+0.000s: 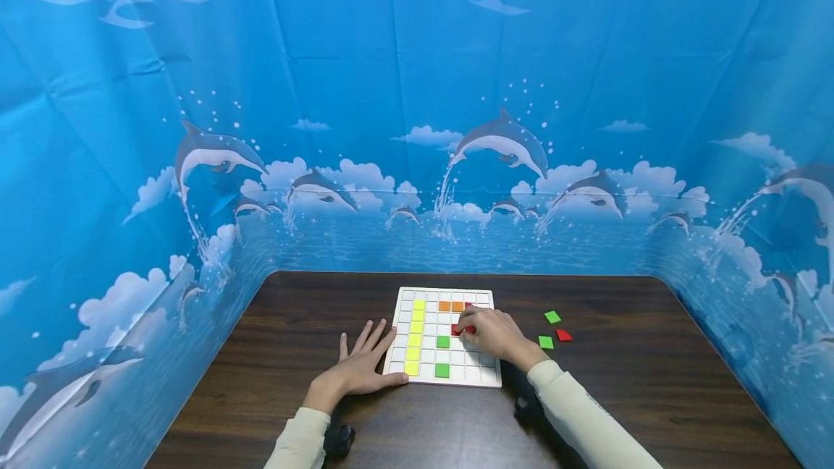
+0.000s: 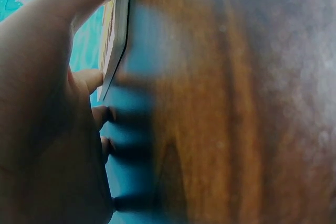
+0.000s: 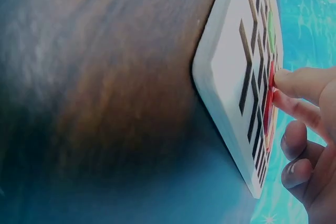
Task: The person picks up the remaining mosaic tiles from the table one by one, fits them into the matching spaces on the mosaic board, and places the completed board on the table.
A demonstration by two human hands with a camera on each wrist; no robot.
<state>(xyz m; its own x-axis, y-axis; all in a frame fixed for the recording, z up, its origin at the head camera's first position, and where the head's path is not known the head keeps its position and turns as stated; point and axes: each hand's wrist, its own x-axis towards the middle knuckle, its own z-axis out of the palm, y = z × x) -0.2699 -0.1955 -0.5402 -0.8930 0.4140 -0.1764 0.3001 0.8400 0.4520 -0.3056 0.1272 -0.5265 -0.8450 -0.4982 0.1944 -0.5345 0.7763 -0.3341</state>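
the step in hand looks to be fitting a red square tile (image 1: 455, 329) into a white square board with a grid of shallow cells (image 1: 472, 373). the right hand (image 1: 496, 335) has its thumb and forefinger drawn together at that tile, apparently pinching it, with a second patch of red showing under them and the other fingers curled in; whether the tile sits fully in its cell i cannot tell. the left hand (image 1: 360, 371) is spread wide, holding nothing in its grasp, thumb and forefinger touching the board's left side. my judgement is that the next move calls for squaring the tile to its cell walls and light pressure while the left hand steadies the board. the cells hold a column of yellow square tiles (image 1: 415, 327), 2 orange square tiles (image 1: 444, 306), 2 green square tiles (image 1: 443, 341) and a red one partly hidden behind the right hand; many others are bare. 3 loose tiles, 2 green and 1 red (image 1: 563, 335), lie right of the board on the dark brown wood-grain table (image 1: 625, 382).
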